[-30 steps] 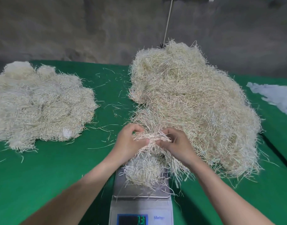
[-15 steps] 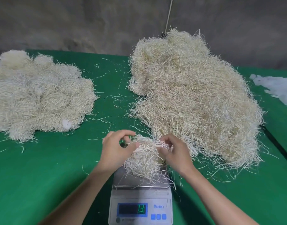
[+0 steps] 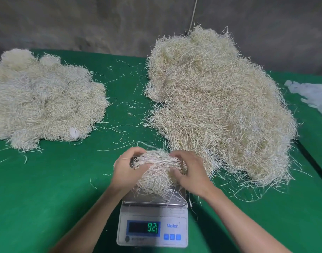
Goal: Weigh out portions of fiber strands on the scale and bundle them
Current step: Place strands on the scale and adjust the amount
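Observation:
A small portion of pale fiber strands [image 3: 156, 172] lies on the steel pan of a white digital scale [image 3: 153, 230] at the table's near edge. The scale's green display reads 92.1. My left hand [image 3: 126, 170] grips the portion's left side and my right hand [image 3: 190, 170] grips its right side, both pressing it together over the pan. Just behind and to the right rises a large loose heap of fiber strands [image 3: 220, 106].
A second flatter heap of fibers [image 3: 41, 101] covers the left of the green table [image 3: 47, 198]. Stray strands litter the cloth between the heaps. White scraps [image 3: 309, 95] lie at the far right, next to a dark gap along the table's edge. A grey wall stands behind.
Both hands have drawn the portion away from the big heap and down onto the scale pan. The display has changed from 13 to 92.1.

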A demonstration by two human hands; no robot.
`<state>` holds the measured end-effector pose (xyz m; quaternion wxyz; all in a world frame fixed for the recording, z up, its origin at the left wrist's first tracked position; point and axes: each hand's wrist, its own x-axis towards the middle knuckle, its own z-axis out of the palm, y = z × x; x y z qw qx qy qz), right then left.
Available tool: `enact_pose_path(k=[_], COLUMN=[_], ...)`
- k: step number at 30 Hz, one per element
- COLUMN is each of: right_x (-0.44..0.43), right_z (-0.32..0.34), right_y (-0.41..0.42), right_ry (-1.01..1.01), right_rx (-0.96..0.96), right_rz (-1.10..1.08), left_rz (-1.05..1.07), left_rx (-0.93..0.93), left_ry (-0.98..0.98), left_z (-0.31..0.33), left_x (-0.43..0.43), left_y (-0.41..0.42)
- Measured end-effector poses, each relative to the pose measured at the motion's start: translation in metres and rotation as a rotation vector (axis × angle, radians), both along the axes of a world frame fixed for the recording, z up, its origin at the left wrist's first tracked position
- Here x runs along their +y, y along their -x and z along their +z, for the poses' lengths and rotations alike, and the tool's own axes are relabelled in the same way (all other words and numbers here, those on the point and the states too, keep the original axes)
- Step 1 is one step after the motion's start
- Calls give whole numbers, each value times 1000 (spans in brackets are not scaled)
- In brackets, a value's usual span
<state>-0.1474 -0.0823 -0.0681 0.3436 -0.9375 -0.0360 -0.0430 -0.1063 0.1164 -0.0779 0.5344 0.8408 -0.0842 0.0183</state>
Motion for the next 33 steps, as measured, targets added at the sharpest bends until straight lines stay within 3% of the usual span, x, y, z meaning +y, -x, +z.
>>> enact_pose_path(k=[6, 13, 33], right_x=[-3, -10, -10], right_z=[15, 39, 55], right_y=[0, 2, 0], right_ry=[-89, -290, -302], right_rx=[65, 27, -75], right_rz=[68, 86, 80], left_rz=[-18, -8, 6], left_rx=[128, 56, 2], left_ry=[240, 382, 384], left_z=[18, 42, 58], left_x=[12, 23, 16], left_y=[8, 17, 12])
